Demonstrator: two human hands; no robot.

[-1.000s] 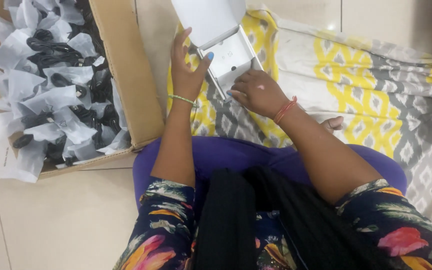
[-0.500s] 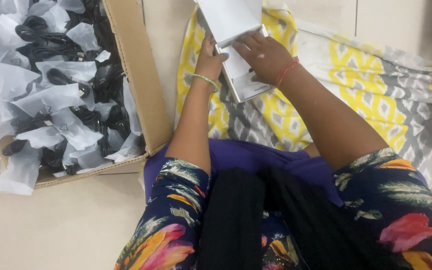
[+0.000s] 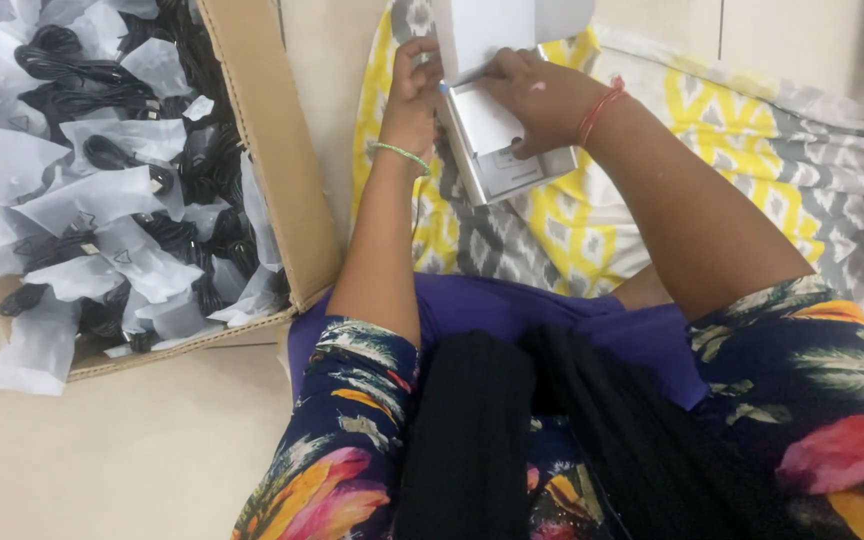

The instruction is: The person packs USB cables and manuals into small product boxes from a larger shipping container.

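Both hands, left hand [image 3: 414,92] and right hand [image 3: 542,98], grip an open white box [image 3: 497,150].

I see a small white cardboard box [image 3: 497,130] with its flap lid raised, tilted, at the far centre above the patterned cloth, a white insert card seated inside.

White box [image 3: 497,120]; yellow-grey patterned cloth [image 3: 712,140]; brown carton [image 3: 267,150]; black cables [image 3: 72,95]; purple trousers [image 3: 542,320].
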